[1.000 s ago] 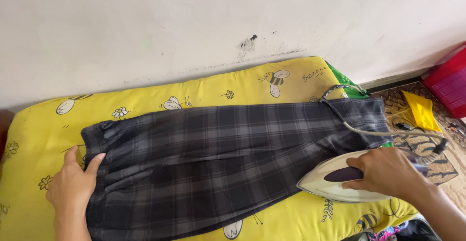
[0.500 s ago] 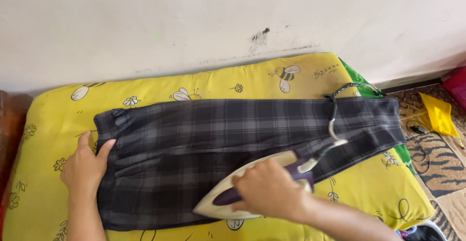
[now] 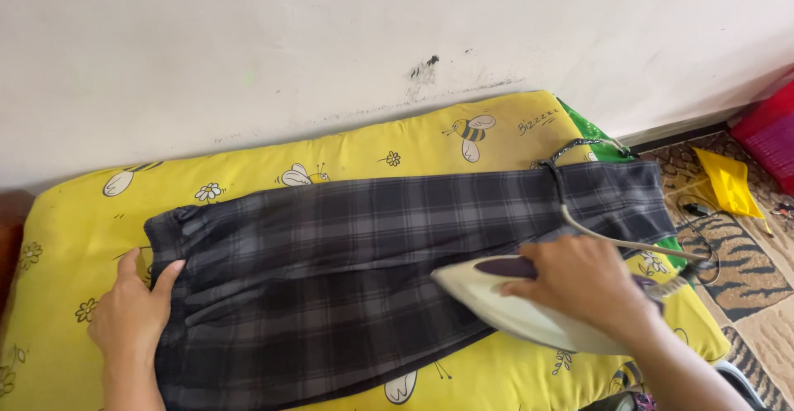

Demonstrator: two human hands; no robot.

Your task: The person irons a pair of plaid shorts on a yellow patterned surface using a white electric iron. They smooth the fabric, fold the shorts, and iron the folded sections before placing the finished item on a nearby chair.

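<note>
A dark grey plaid garment lies spread flat across a yellow mattress printed with bees and flowers. My right hand grips the handle of a cream-coloured iron, which rests on the garment's lower right part with its tip pointing left. The iron's cord loops over the cloth toward the right. My left hand lies flat on the garment's left edge, at the gathered waistband, pinning it down.
A white wall with scuff marks runs behind the mattress. To the right lie a patterned rug, a yellow cloth and a red container. A green fabric edge shows by the mattress's far right corner.
The iron slid left over the garment half a second ago, then came back toward the right. My left hand has stayed on the waistband edge.
</note>
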